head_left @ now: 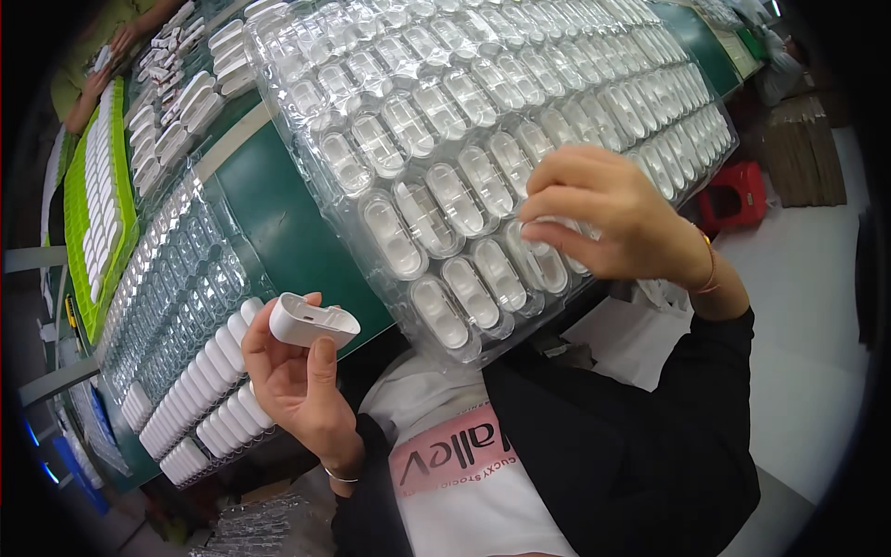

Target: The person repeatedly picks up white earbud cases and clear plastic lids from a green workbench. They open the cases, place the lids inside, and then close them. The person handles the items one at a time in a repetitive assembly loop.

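Right hand [608, 223] hides tray [445, 121] pocket — contents unclear.

The left hand [297, 371], at lower left of the frame, is raised palm-up, thumb and fingers [255, 339] curled closed. The right hand [603, 218], at centre right, bends down at the wrist, its fingers pinched together, black sleeve behind.

White oval plastic case [313, 321], open hollow side up, tilted, held above green table edge. Clear blister tray [445, 139], many oval pockets, mostly filled with white shells, lying tilted on table.
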The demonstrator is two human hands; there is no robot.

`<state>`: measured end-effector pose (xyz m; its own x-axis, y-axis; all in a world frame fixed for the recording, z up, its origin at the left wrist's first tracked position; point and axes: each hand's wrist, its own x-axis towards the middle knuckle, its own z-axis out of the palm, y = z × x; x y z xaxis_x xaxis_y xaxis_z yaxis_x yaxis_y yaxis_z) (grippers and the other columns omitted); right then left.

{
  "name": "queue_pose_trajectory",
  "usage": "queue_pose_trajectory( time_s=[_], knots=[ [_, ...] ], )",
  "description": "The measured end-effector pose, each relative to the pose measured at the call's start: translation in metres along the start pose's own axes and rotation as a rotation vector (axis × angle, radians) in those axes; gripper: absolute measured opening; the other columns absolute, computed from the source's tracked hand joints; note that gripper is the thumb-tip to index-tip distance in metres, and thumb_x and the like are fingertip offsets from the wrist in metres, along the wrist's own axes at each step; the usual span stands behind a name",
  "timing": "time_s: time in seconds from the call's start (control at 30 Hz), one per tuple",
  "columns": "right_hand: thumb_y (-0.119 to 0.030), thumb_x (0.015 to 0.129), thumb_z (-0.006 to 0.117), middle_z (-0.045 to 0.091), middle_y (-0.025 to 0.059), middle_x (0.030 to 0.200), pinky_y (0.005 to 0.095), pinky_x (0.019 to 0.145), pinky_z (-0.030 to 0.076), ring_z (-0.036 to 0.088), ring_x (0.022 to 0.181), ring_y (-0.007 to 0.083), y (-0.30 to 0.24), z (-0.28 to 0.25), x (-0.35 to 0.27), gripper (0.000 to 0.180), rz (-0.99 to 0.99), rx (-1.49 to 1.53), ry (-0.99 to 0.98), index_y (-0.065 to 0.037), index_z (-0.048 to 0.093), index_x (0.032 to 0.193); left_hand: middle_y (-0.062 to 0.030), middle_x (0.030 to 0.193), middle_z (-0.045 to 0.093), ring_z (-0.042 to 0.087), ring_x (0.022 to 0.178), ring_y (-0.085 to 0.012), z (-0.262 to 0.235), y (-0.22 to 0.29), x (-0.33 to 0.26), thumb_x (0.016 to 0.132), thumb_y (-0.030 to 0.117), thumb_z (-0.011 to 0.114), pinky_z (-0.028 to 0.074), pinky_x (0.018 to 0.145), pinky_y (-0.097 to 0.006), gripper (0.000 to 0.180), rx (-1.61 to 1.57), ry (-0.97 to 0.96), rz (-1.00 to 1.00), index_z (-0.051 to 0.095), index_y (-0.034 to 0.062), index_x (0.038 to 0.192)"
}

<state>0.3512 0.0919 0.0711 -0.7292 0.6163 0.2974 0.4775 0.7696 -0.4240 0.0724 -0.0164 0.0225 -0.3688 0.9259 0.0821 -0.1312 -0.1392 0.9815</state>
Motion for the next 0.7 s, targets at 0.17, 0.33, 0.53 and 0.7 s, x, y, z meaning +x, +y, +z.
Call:
queue_pose_trajectory(
  time_s=[0.17,0.33,0.53,0.7],
  knots=[
    [-0.014,0.072,0.077,0.054,0.0062,0.080,0.0344,0.062,0.044,0.055,0.072,0.0238,-0.026,0.001,-0.017,0.020,0.169,-0.176,-0.018,-0.005,0.060,0.078,-0.0219,0.113,0.059,0.062,0.097,-0.0224,-0.005,0.006,-0.009,0.084,-0.001,0.064,0.053,0.083,-0.032,0.047,-0.013,-0.001,0.034,0.043,-0.0041,0.126],
    [-0.015,0.072,0.075,0.050,0.0076,0.082,0.0335,0.068,0.043,0.053,0.075,0.0253,-0.048,0.019,-0.022,0.023,0.364,-0.202,-0.025,-0.005,0.057,0.081,-0.0221,0.113,0.060,0.062,0.099,-0.0222,-0.005,0.004,-0.003,0.084,-0.002,0.065,0.052,0.086,-0.032,0.047,-0.066,-0.082,-0.006,0.043,-0.0036,0.125],
    [-0.004,0.076,0.066,0.055,0.0066,0.089,0.0285,0.077,0.042,0.053,0.081,0.0165,-0.046,-0.001,-0.003,0.013,0.445,0.139,0.033,-0.004,0.053,0.077,-0.0222,0.113,0.060,0.061,0.100,-0.0222,-0.016,0.005,-0.003,0.084,-0.001,0.064,0.052,0.086,-0.033,0.047,-0.096,-0.051,0.003,0.043,-0.0029,0.126],
    [-0.004,0.084,0.066,0.064,0.0041,0.092,0.0234,0.072,0.050,0.060,0.087,0.0096,-0.048,-0.003,0.044,0.008,0.574,0.697,-0.050,-0.001,0.059,0.086,-0.0220,0.115,0.059,0.062,0.100,-0.0274,-0.016,0.005,0.011,0.085,0.007,0.065,0.051,0.086,-0.036,0.053,-0.144,-0.099,-0.038,0.041,-0.0047,0.131]
  ],
)
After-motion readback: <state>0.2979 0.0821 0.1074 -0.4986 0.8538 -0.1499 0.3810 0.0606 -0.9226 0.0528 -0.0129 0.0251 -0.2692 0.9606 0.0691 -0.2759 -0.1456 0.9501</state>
